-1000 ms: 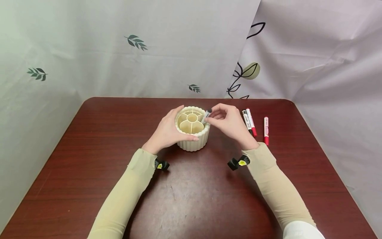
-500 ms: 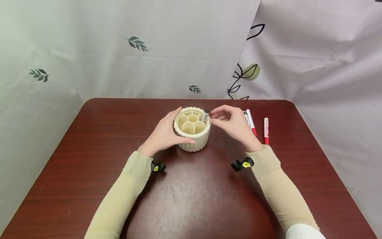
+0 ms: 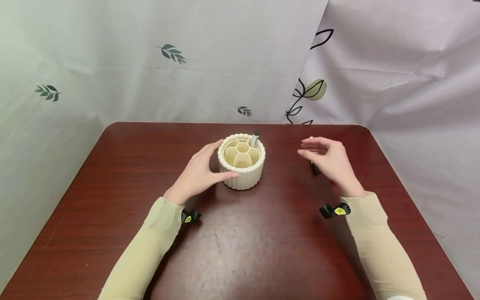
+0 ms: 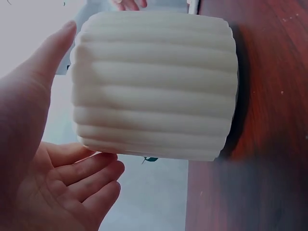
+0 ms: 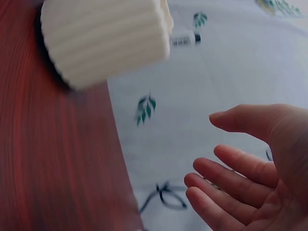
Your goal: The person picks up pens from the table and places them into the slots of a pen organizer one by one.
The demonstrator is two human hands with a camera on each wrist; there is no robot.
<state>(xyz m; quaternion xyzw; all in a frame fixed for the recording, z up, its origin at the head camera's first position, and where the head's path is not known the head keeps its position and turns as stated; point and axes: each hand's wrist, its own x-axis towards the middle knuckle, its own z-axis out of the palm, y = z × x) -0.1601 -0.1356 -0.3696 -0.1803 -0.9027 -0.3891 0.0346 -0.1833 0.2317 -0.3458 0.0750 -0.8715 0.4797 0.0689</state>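
Observation:
A cream fluted pen holder [image 3: 241, 177], divided into several compartments, stands upright on the table. One white marker [image 3: 254, 140] with a dark end up stands in a compartment at its back right. My left hand [image 3: 196, 173] spans the holder's left side with thumb and fingers spread, fingertips right at the rim. In the left wrist view the thumb and loose fingers lie about the holder's wall [image 4: 154, 82]. To the right of it, my right hand [image 3: 333, 164] hovers with relaxed fingers and nothing in them. It covers most of the loose markers [image 3: 315, 168] beneath.
The brown wooden table [image 3: 240, 250] reaches back to a pale curtain [image 3: 206, 83] with leaf prints. Red marker ends peek out above and below my right hand. Each wrist wears a small black camera [image 3: 330, 211].
My right hand has let go of the marker in the holder and moved right, over the loose markers. The holder has turned so the marker stands nearer its back. My left hand has slipped slightly left.

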